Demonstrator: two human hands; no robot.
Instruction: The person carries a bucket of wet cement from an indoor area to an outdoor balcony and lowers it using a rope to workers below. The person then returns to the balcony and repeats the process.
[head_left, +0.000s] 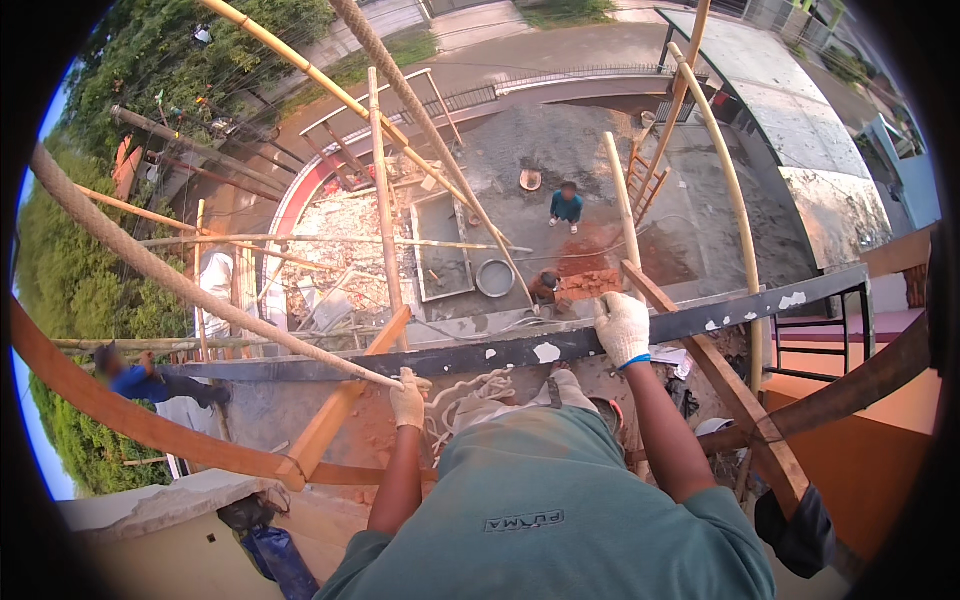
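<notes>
My left hand (408, 400), in a pale work glove, is closed around a thick tan rope (215, 295) that rises to the far left. My right hand (622, 330), gloved too and with a blue cuff, is curled over the top edge of a long dark metal beam (460, 357). White patches mark the beam, which crosses the view just in front of me. Wooden bars (335, 415) run out beneath it on either side. Loose rope (465, 400) lies heaped near my feet, beside my left hand.
Bamboo poles (384, 200) stand around me. Far below are a mixing trough (440, 245), a round tub (495, 278), stacked bricks (590, 284) and two people, one in a teal shirt (566, 207). Another person in blue (140, 383) is at the beam's far left end.
</notes>
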